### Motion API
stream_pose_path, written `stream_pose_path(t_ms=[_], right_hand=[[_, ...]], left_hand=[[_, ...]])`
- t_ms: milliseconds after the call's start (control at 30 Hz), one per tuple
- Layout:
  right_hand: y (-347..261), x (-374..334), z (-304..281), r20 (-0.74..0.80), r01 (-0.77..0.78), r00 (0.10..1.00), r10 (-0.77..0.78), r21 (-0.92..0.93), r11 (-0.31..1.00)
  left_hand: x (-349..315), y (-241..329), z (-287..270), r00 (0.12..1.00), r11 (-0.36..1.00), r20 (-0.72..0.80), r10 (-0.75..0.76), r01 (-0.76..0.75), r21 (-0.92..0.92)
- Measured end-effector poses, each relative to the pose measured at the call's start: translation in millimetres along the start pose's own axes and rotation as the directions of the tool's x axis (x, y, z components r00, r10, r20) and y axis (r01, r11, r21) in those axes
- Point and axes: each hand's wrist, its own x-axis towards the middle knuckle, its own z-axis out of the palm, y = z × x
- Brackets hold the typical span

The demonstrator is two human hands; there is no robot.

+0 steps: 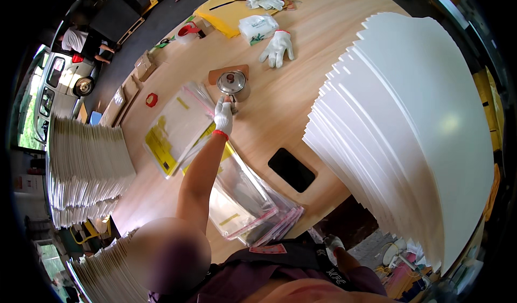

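so the bags (242, 192) are lying on the near part of the table (318, 28), phone (291, 170)'s resting just to their right, and a tall board stack (447, 103) is standing further right. A paper stack (89, 168) is standing over on the left. Left hand (223, 117)'s holding the mug (235, 87) beyond the bags, tissues (257, 27) are sitting behind that, tape (186, 33) to their left, van (64, 82) standing off past the left side

The lidded mug (242, 92) looked like shiny, polished metal, while matt, knitted cloth covered the left hand (223, 117). The tabletop (285, 114) appeared smooth, wood-grained and faintly satiny. The bags (234, 198) were clear, glossy plastic.
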Motion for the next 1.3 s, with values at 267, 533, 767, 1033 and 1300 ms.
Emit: stream_pose_path(t_ms=[267, 533, 767, 1033, 1300], right_hand=[[8, 16, 9, -0.049, -0.046, 0.998, 0.048, 0.040, 0.998], [-8, 8, -10, 0.113, -0.210, 0.974, 0.195, 0.144, 0.967], [-26, 4, -27, 0.070, -0.238, 0.970, 0.233, 0.085, 0.967], [-119, -31, -54, -0.030, -0.427, 0.902, 0.431, 0.084, 0.900], [-215, -68, -34, -0.403, -0.507, 0.783, 0.474, 0.029, 0.861]], left_hand=[[12, 9, 2, 0.998, 0.997, -0.053, -0.021, 0.026, 0.079], [-105, 33, -83, 0.925, 0.936, -0.204, 0.320, -0.275, 0.220], [-357, 18, -244, 0.903, 0.605, -0.177, 0.392, -0.108, 0.789], [-467, -15, -344, 0.911, 0.156, 0.058, 0.409, -0.132, 0.979], [-472, -5, -342, 0.878, 0.235, 0.182, 0.443, -0.309, 0.922]])
